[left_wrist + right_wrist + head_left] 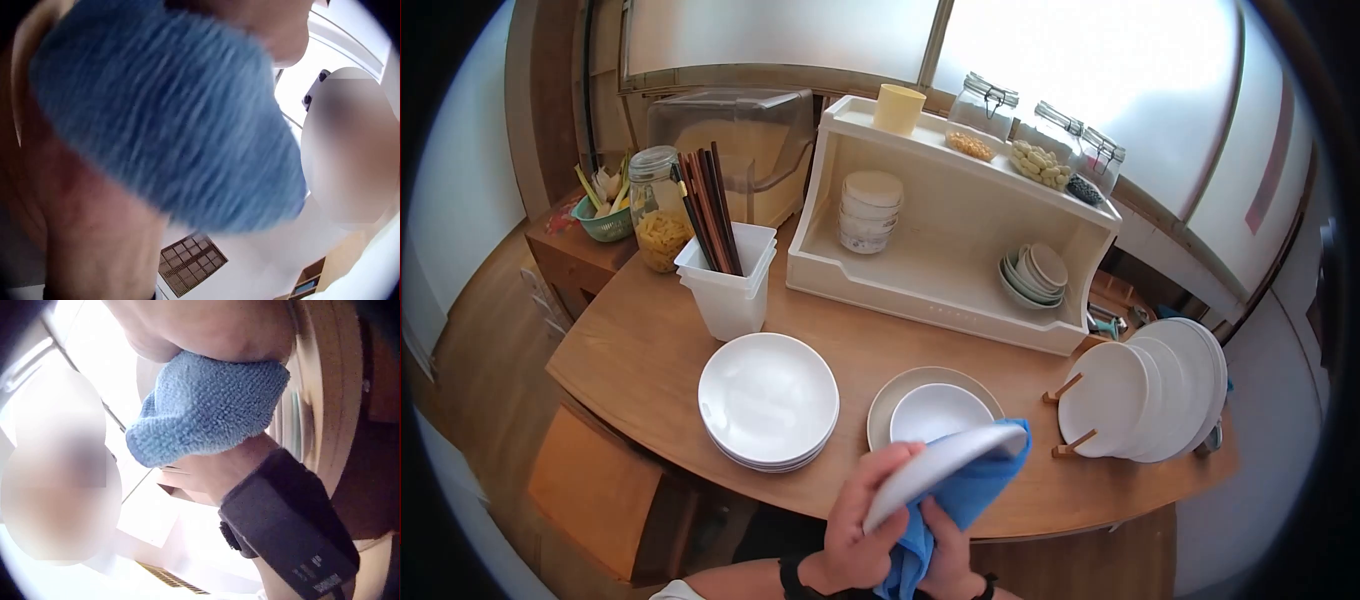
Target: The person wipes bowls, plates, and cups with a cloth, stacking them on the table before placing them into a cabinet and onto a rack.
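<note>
Over the front edge of the table, my left hand (862, 525) grips the rim of a white plate (925, 472), which is tilted up on edge. My right hand (948, 552) holds a blue cloth (972, 495) against the far side of that plate, and part of the cloth wraps over its upper right rim. In the right wrist view the ribbed cloth (212, 406) bunches between the two hands. It fills much of the left wrist view too, hiding most of the fingers. Just beyond the hands, a white bowl (940, 408) sits on a beige-rimmed plate (882, 395).
A stack of white plates (768, 390) stands at left. Plates stand upright in a wooden rack (1075, 440) at right. Behind is a cream shelf (930, 270) with bowls and jars. A white container (735, 300) of chopsticks and a pasta jar (658, 215) stand back left.
</note>
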A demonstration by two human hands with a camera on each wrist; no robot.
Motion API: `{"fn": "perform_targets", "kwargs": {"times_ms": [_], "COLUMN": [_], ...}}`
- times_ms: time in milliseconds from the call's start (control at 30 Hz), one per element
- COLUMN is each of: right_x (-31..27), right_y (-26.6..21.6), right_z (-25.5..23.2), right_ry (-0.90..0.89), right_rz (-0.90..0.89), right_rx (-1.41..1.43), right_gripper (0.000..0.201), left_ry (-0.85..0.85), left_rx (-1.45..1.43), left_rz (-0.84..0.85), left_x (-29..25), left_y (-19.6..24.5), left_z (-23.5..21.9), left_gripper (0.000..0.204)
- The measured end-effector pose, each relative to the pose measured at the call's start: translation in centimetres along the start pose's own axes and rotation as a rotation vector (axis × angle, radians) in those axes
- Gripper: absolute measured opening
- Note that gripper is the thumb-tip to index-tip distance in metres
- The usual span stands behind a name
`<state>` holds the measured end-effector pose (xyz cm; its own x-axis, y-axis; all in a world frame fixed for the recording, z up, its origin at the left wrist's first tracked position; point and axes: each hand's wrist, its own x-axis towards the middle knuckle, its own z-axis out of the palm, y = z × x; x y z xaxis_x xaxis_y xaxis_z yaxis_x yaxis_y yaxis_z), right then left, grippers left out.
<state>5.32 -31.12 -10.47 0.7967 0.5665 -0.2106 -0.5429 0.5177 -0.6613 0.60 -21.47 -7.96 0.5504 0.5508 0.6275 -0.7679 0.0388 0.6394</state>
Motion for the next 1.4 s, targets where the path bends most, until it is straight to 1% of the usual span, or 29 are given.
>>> {"fn": "perform_targets", "kwargs": {"times_ms": [67,100,133,167,200,233,300,333,400,433,500,533,567,600,633,700,767,833,900,933,967,1033,1100,1167,1233,1267,1300,1367,1400], "right_x": [0.6,0.8,0.5,0.2,0.0,-0.5,-1.6,-1.9,-2.1,-2.1,-1.9,-1.8,-1.7,-2.1,-1.7,-1.0,-0.2,1.0,1.1,0.9,0.7,-0.4,-1.3,-0.9,0.1,0.5,1.0,1.7,1.8], "right_y": [-3.1,-4.8,-6.1,-7.3,-8.3,-9.0,-9.8,-9.7,-8.9,-8.6,-7.8,-7.2,-6.0,-4.8,-4.7,-4.3,-5.0,-6.3,-6.9,-6.8,-6.5,-5.3,-4.6,-5.1,-6.2,-7.0,-7.8,-9.0,-9.3], "right_z": [-1.0,-1.6,-2.2,-2.6,-2.7,-3.0,-3.2,-2.8,-1.0,0.1,2.2,2.9,2.3,2.6,2.5,2.6,3.9,4.2,4.2,3.9,3.6,3.5,3.4,4.0,4.4,4.4,4.4,4.1,4.0], "right_ry": [-0.113,-0.177,-0.177,-0.26,-0.348,-0.353,-0.07,-0.068,0.045,0.05,-0.268,-0.442,-0.665,-0.714,-0.713,-0.877,-0.885,-0.83,-0.764,-0.683,-0.604,-0.588,-0.861,-0.848,-0.865,-0.806,-0.804,-0.478,-0.479], "right_rz": [0.14,0.195,0.193,0.039,-0.117,-0.109,-0.474,-0.472,-0.815,-0.816,-1.006,-1.081,-0.862,-0.814,-0.82,-0.818,-0.859,-0.967,-0.947,-0.949,-0.949,-0.861,-0.805,-0.847,-0.958,-1.084,-1.087,-1.378,-1.38], "right_rx": [-0.343,-0.514,-0.509,-0.683,-0.859,-0.863,-0.759,-0.763,-0.783,-0.783,-1.404,-1.715,-1.501,-1.355,-1.353,-1.287,-1.275,-1.622,-1.615,-1.664,-1.714,-1.626,-1.348,-1.386,-1.74,-1.882,-1.877,-2.148,-2.143], "right_gripper": [0.047,0.045,0.045,0.046,0.046,0.046,0.044,0.044,0.04,0.04,0.049,0.053,0.059,0.063,0.063,0.059,0.058,0.062,0.061,0.061,0.061,0.056,0.056,0.05,0.05,0.07,0.07,0.066,0.066], "left_ry": [0.129,0.123,0.152,0.184,0.196,0.206,0.339,0.341,0.321,0.319,0.26,0.124,0.118,0.122,0.126,0.093,0.139,0.184,0.109,0.022,0.024,0.027,-0.027,-0.144,-0.264,-0.32,-0.322,0.321,0.122], "left_rx": [-0.339,-0.335,-0.469,-0.605,-0.602,-0.603,-0.645,-0.649,-0.675,-0.675,-0.542,-0.132,-0.132,-0.144,-0.156,-0.156,-0.269,-0.249,-0.371,-0.112,-0.114,-0.151,-0.032,0.206,0.45,0.573,0.579,-0.433,0.055], "left_rz": [-0.471,-0.476,-0.579,-0.678,-0.714,-0.71,-0.825,-0.827,-0.793,-0.797,-0.659,-0.539,-0.542,-0.505,-0.465,-0.457,-0.57,-0.611,-0.46,-0.343,-0.343,-0.359,-0.384,-0.423,-0.449,-0.455,-0.455,-0.544,-0.377], "left_x": [0.1,0.3,0.6,0.9,1.0,1.4,2.4,2.3,2.0,1.6,0.5,0.3,0.4,0.6,0.8,-0.1,-0.6,-1.1,-1.1,-0.5,-0.7,-1.5,-1.8,-2.0,-2.0,-1.9,-1.7,-1.3,-1.6], "left_y": [0.6,0.8,1.1,1.4,1.7,2.2,3.0,3.0,2.9,2.6,1.8,1.9,2.2,2.7,2.9,2.0,1.8,1.5,1.1,2.3,1.9,0.8,0.6,0.6,0.8,0.9,1.2,2.1,2.3], "left_z": [-1.1,-1.4,-1.7,-1.9,-1.8,-1.4,-0.8,-0.8,-0.7,-0.5,-0.1,-0.7,-0.7,-0.6,-0.7,-2.0,-2.7,-2.5,-2.9,-2.1,-2.4,-3.2,-3.7,-4.0,-4.3,-4.4,-3.6,-1.1,-2.0], "left_gripper": [0.051,0.051,0.052,0.052,0.053,0.053,0.056,0.056,0.056,0.056,0.061,0.065,0.065,0.067,0.068,0.069,0.069,0.069,0.069,0.07,0.07,0.067,0.066,0.064,0.063,0.062,0.062,0.078,0.077]}}
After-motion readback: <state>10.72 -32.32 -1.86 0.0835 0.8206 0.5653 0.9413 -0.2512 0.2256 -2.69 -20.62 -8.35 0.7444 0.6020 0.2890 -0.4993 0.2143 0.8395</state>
